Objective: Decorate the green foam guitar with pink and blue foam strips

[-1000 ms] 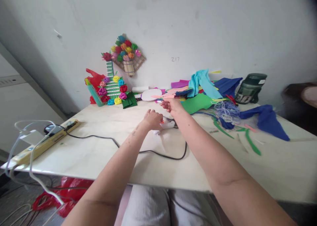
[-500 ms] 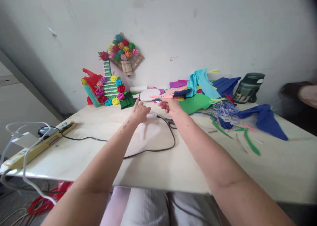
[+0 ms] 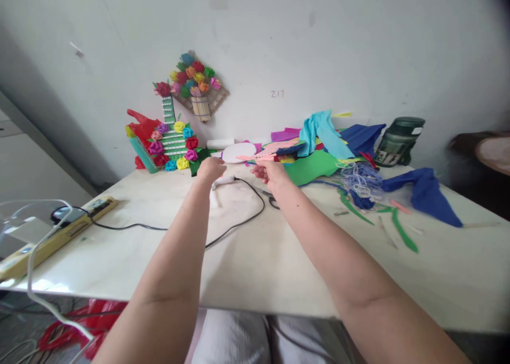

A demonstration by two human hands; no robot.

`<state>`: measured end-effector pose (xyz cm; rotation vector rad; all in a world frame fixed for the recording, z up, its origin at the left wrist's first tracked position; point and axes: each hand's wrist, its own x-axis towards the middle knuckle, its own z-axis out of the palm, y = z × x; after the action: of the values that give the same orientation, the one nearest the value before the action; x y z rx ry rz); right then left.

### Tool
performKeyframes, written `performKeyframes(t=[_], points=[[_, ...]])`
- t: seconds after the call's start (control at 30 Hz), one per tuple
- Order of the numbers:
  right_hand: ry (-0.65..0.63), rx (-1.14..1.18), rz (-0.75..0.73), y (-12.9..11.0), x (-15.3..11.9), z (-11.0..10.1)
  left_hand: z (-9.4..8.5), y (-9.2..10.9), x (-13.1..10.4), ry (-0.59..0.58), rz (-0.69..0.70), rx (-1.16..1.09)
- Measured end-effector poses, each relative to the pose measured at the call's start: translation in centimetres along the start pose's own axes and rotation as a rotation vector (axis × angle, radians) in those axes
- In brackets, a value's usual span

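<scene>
Head view: left hand (image 3: 211, 168), fingers bent, at white plastic glue gun (image 3: 225, 180) on tabletop (image 3: 159, 257); grip unclear. Gun now farther left, black cord (image 3: 251, 218) dragged along. Right hand (image 3: 271, 174) barely moved, fingers loosely curled beside pink paper strips (image 3: 265, 158); hold unclear.

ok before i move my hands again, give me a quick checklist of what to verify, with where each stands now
1. Black cord kept out from under the arms: not ok, it passes beneath the left forearm.
2. White corded tool on the table: ok.
3. Left hand clear of that tool: cannot tell, they overlap in view.
4. Right hand has a pink strip in its grip: cannot tell.
5. Lid on the green bottle: ok.
</scene>
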<state>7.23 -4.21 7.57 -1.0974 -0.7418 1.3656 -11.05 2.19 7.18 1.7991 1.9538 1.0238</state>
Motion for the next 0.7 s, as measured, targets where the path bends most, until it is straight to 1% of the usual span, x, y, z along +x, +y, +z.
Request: performKeyframes(t=[0.03,0.13,0.17,0.2,0.23,0.27,0.3,0.37,0.47,0.57,0.7], points=[[-0.002,0.006,-0.002,0.0,0.0,0.0,0.3,0.7,-0.7,0.052,-0.131,-0.262],[-0.012,0.024,-0.009,-0.1,0.0,-0.1,2.1,2.7,-3.5,0.032,-0.204,-0.495],[-0.012,0.028,-0.012,-0.1,0.0,-0.1,2.8,3.3,-4.5,0.007,-0.299,-0.702],[-0.01,0.033,-0.015,-0.1,0.0,-0.2,3.5,3.9,-5.5,-0.014,-0.379,-0.859],[-0.005,0.035,-0.017,0.0,0.0,-0.2,4.2,4.3,-6.4,-0.024,-0.429,-0.953],[-0.003,0.036,-0.018,0.0,0.0,-0.3,4.8,4.7,-7.1,-0.022,-0.435,-1.025],[-0.006,0.035,-0.018,0.1,0.0,-0.3,5.3,5.0,-7.7,-0.013,-0.391,-1.079],[-0.014,0.034,-0.015,0.4,0.0,-0.4,6.1,5.2,-8.5,-0.039,-0.306,-1.106],[-0.015,0.024,-0.008,0.8,-0.1,-0.5,6.9,4.8,-8.9,-0.103,-0.209,-1.072],[-0.021,-0.006,-0.009,1.2,-0.2,-0.8,7.5,3.9,-8.9,-0.131,-0.187,-1.033],[-0.07,-0.027,0.004,2.2,-0.4,-1.4,8.1,2.9,-8.8,-0.222,-0.154,-1.08]])
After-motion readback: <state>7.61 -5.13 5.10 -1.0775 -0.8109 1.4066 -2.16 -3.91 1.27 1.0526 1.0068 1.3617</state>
